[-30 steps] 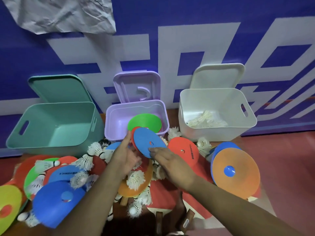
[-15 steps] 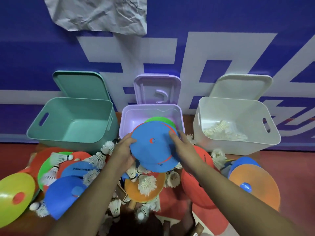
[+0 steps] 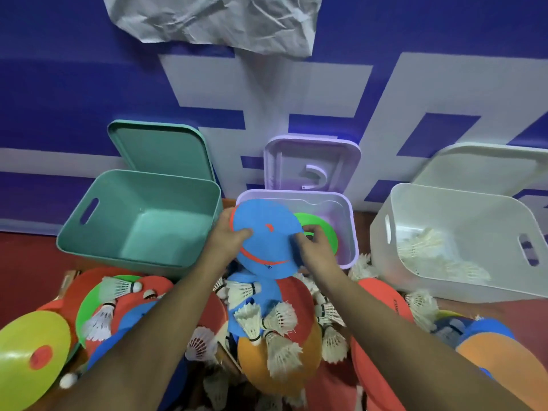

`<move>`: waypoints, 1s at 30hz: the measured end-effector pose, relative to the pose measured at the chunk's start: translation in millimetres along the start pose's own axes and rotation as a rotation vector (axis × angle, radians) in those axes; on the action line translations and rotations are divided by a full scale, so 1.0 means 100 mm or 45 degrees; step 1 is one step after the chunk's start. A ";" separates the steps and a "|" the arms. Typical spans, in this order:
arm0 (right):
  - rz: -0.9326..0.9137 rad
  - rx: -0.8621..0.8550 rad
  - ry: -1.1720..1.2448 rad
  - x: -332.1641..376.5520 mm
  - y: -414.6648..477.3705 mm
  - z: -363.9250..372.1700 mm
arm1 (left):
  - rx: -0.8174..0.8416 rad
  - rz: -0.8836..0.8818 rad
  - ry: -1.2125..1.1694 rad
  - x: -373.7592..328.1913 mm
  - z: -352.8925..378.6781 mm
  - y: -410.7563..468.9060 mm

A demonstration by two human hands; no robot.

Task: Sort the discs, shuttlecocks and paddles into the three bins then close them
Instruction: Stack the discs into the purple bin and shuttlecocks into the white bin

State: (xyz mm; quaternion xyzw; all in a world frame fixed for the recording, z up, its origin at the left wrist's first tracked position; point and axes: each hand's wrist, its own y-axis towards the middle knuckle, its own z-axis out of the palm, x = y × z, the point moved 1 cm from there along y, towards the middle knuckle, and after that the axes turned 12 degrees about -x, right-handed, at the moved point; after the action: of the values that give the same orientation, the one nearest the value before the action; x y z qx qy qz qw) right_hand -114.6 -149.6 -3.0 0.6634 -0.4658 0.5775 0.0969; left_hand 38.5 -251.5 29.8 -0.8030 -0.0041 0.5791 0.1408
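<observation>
Both hands hold a stack of discs, blue disc on top with a red one showing at its edge, tilted over the front rim of the purple bin. My left hand grips the stack's left edge, thumb on top. My right hand pinches its right edge. A green disc lies inside the purple bin. The green bin on the left stands open with nothing in it. The white bin on the right holds several shuttlecocks. More discs and shuttlecocks are piled in front.
Three lids lean open against the blue-and-white wall: green lid, purple lid, white lid. A yellow disc lies at the lower left, an orange disc at the lower right. Crumpled paper hangs on the wall.
Both hands have lifted the blue-and-red disc stack from the pile and carried it forward to the purple bin's rim. The camera has moved closer to the bins.
</observation>
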 end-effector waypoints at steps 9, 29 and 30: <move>-0.228 -0.046 -1.286 -0.40 0.84 -0.05 | -0.180 0.277 0.560 0.28 0.11 0.43; -0.380 -0.391 -0.978 -0.35 0.91 -0.12 | -0.181 0.198 0.675 0.62 0.56 0.68; -0.499 -0.476 -1.024 -0.35 0.88 -0.16 | -0.187 0.192 0.590 0.61 0.60 0.68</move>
State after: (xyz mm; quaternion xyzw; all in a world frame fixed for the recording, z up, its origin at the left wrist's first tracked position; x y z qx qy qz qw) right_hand -185.8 -169.6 -64.0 0.8806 -0.4283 0.1525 0.1337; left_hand -7.3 -292.8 -60.1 -0.9204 0.0460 0.3867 0.0357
